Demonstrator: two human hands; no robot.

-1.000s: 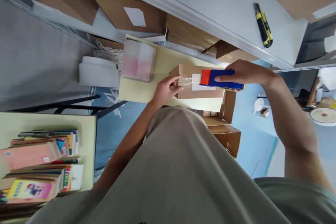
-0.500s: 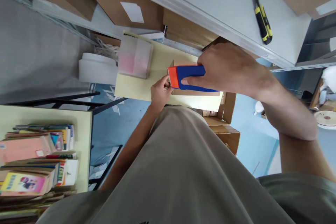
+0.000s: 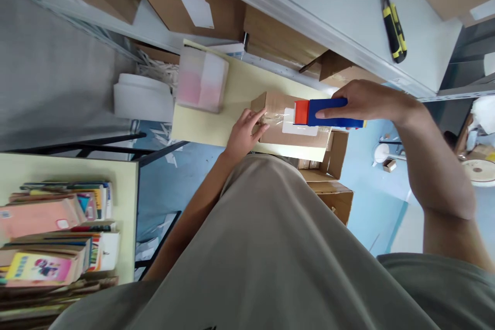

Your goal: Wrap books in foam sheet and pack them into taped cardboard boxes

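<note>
A brown cardboard box point(image 3: 270, 134) with a white label point(image 3: 288, 125) lies on a pale yellow board. Glossy clear tape runs along its top from the left end. My left hand point(image 3: 244, 134) rests against that end, fingers apart and touching the cardboard and tape. In my right hand point(image 3: 356, 103) is a blue tape dispenser point(image 3: 327, 113), its orange head over the label. The fingers wrap around its far side, with the thumb along its top. Whether the head touches the box I cannot tell.
A translucent container point(image 3: 201, 80) with pink contents stands left on the yellow board point(image 3: 201, 126). A yellow-black utility knife point(image 3: 393, 28) lies on the grey shelf above. Books point(image 3: 42, 216) are stacked at lower left. Open cartons point(image 3: 334, 198) sit below the board at right.
My right hand has moved the tape dispenser rightward along the box, away from its left end. Tape and label now show there. My left hand has shifted slightly right, its fingers spreading onto the box.
</note>
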